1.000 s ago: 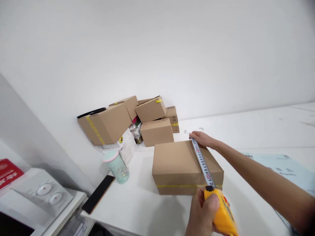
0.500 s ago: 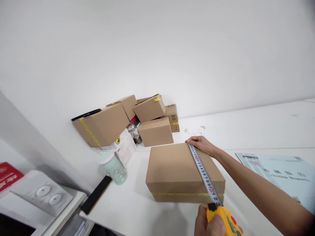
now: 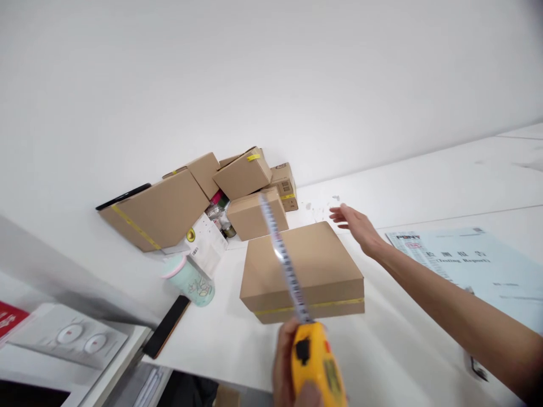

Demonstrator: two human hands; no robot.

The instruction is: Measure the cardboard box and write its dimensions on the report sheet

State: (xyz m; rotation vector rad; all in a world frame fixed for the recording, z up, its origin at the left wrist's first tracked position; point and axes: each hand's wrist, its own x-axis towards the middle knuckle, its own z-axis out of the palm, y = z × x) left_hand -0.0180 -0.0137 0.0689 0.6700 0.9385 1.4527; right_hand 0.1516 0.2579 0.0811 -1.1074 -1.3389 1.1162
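My left hand (image 3: 287, 362) is wrapped around a yellow tape measure (image 3: 316, 362) at the bottom middle. The tape's metal blade (image 3: 285, 257) sticks out up and to the left, blurred, passing in front of a closed cardboard box (image 3: 314, 254) with yellow tape along its side. My right hand (image 3: 358, 226) is in the air by the box's far right corner, fingers apart and holding nothing. The blade's tip appears in front of a smaller box behind.
Several cardboard boxes (image 3: 161, 209) are piled against the wall at the back left. A mint tumbler (image 3: 193, 282) with a pink rim stands near a black flat object (image 3: 167, 327). Light blue papers (image 3: 462, 260) lie on the white table (image 3: 403, 322) at right. White shelving (image 3: 110, 362) stands at lower left.
My right hand has let go of the blade's end and lifted off the box. My left hand has moved left with the tape measure, and the blade has swung up off the box top.
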